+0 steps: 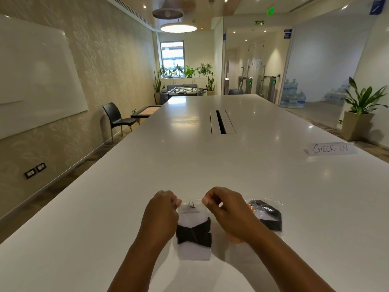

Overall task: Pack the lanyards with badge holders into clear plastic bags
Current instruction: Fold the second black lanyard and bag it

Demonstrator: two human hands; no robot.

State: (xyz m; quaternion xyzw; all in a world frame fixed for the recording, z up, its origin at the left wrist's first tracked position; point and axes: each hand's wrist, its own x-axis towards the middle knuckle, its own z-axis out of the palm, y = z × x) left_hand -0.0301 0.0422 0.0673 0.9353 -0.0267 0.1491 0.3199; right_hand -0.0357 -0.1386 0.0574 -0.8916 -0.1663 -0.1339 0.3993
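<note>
A clear plastic bag [192, 204] lies on the white table [189, 161] near its front edge. Inside it sit a badge holder [194, 252] and a black lanyard [194, 232] wrapped around it, with a metal clip near the bag's mouth. My left hand [163, 216] pinches the left corner of the bag's far end. At the right corner my right hand [228, 209] pinches the same end. A second clear bag [267, 213] with a black lanyard and something orange lies just right of my right hand, partly hidden by my wrist.
A folded paper sign [331, 149] reading CHECK-IN stands at the table's right edge. A cable slot [221, 122] runs along the table's middle further away. A black chair [117, 119] stands left of the table, a potted plant [360, 114] to the right.
</note>
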